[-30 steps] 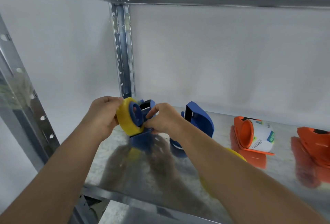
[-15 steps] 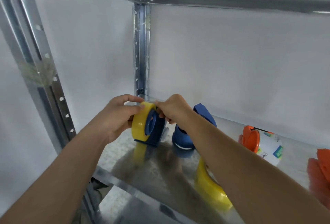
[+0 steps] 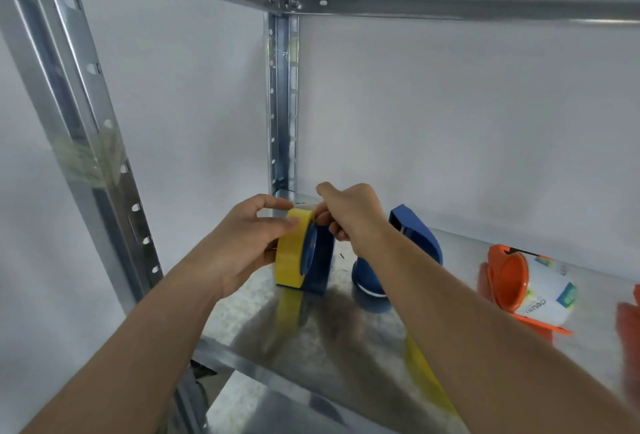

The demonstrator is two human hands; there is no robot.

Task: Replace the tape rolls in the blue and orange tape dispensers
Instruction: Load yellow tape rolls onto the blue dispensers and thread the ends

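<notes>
The tape roll is yellow on a blue dispenser. A second dispenser is blue. The third dispenser is orange; its roll is white with blue-green print. The shelf is mottled silver-grey.

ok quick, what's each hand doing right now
Left hand: holding the yellow tape roll on the blue dispenser.
Right hand: pinching at the roll's top.
</notes>
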